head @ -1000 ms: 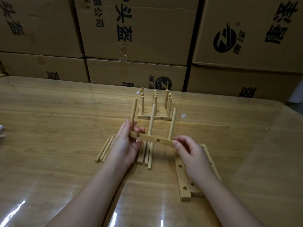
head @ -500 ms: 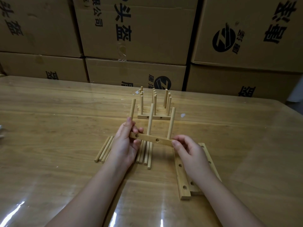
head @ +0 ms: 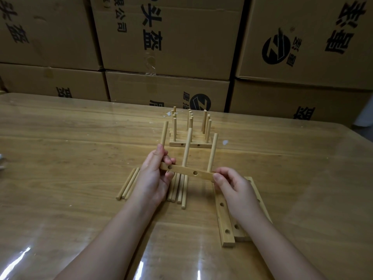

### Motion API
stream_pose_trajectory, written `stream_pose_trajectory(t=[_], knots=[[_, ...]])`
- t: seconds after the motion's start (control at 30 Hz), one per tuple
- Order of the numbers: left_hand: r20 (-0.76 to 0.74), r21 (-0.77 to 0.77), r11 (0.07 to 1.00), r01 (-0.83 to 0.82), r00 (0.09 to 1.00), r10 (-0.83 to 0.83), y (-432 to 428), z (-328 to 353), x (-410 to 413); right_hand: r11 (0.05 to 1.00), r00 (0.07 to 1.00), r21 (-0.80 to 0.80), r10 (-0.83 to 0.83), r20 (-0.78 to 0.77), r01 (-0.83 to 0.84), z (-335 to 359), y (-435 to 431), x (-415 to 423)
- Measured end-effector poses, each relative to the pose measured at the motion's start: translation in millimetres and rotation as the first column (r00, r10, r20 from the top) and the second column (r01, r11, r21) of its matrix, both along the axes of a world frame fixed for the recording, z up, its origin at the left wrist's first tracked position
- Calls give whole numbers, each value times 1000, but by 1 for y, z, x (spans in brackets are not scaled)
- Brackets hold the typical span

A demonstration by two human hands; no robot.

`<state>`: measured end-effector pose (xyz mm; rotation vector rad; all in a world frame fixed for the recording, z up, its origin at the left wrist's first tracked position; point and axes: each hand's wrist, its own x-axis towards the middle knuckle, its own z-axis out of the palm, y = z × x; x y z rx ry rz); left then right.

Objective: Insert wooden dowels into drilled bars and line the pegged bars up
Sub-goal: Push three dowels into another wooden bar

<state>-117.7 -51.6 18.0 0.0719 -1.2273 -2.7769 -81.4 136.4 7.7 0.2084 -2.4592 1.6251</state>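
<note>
Stacked brown cardboard boxes [head: 167,37] with black printing fill the background behind a glossy, varnished wooden table [head: 60,158].

Above the table's middle, a person holds a pale, flat wooden bar [head: 187,173] with drilled holes, lifted off the surface. Its long axis runs left to right, the right end a little lower. Three round wooden dowels [head: 187,147] stand up from its top edge, leaning slightly away from the person.

The left hand [head: 155,176] grips the bar's left end, thumb and fingers closed around it and the base of the leftmost dowel. The right hand [head: 232,184] pinches the bar's right end between thumb and forefinger, its other fingers curled.

Directly beyond this bar, farther from the person, stands a row of finished pegged bars [head: 190,143], set close together, their long axes parallel to it. Below the bar, loose wooden dowels [head: 129,183] lie flat on the table, some partly hidden under the left hand. Below its right end lie empty drilled bars [head: 224,217], pointing away from the person.

All three pegs look seated, so this bar seems ready to join the row. The move would be straight forward, keeping the bar parallel. Both hands are about equally near the row, one at each end.
</note>
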Motion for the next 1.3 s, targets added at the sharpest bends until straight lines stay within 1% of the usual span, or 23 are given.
stream_pose_trajectory(t=[0.1, 0.23, 0.27, 0.33, 0.4, 0.43, 0.47, 0.57, 0.63, 0.7, 0.73, 0.83, 0.87, 0.9, 1.0, 1.1, 1.2, 1.3], knots=[[-7, 10, 1000, 0, 1000, 0, 1, -3, -1, 1000, 1000, -5, -8, 6, 8, 1, 0, -1], [-35, 22, 999, 32, 999, -31, 4, -4, 1, 996, 999, -76, -43, -5, 42, 3, -1, -1], [-43, -17, 999, 42, 998, -43, 4, -3, 1, 993, 998, -103, -62, -8, 61, 3, -1, -1], [-42, -195, 980, 40, 998, -49, 6, -3, 4, 980, 994, -168, -108, -1, 106, 3, 1, -3], [-34, -398, 917, 25, 999, -42, 9, -2, 8, 961, 989, -236, -146, 20, 147, 2, 4, -4], [-36, -466, 885, 18, 999, -39, 9, -2, 9, 948, 986, -270, -164, 32, 166, 1, 6, -5], [-38, -510, 860, 6, 999, -30, 9, -1, 9, 935, 983, -302, -181, 40, 185, 1, 6, -6], [-31, -573, 819, -25, 999, 9, -1, 1, 10, 912, 976, -349, -211, 55, 217, 1, 8, -8], [-30, -662, 748, -35, 999, 19, -9, 2, 13, 904, 974, -363, -217, 69, 227, 1, 7, -9], [-60, -755, 654, -50, 998, 6, -17, 2, 17, 900, 974, -373, -213, 77, 227, 3, 7, -9], [-68, -802, 595, -49, 998, -9, -20, 4, 19, 897, 974, -379, -213, 83, 228, 3, 8, -10], [-65, -926, 375, -34, 995, -71, -30, 11, 21, 888, 974, -398, -200, 111, 228, 3, 9, -10], [-68, -942, 333, -36, 994, -83, -33, 14, 21, 888, 974, -401, -194, 118, 226, 3, 9, -11], [-64, -947, 319, -32, 994, -91, -35, 17, 21, 889, 974, -400, -190, 121, 223, 2, 10, -11], [-35, -945, 326, -3, 995, -94, -35, 25, 15, 881, 976, -420, -182, 123, 217, 2, 10, -12], [9, -959, 281, 37, 995, -100, -37, 30, 5, 849, 974, -478, -181, 138, 225, 2, 10, -13], [61, -958, 274, 87, 993, -103, -44, 31, -7, 826, 974, -516, -181, 135, 225, 4, 9, -14], [70, -964, 250, 85, 995, -67, -50, 30, -22, 820, 972, -523, -199, 122, 233, 5, 8, -16]])
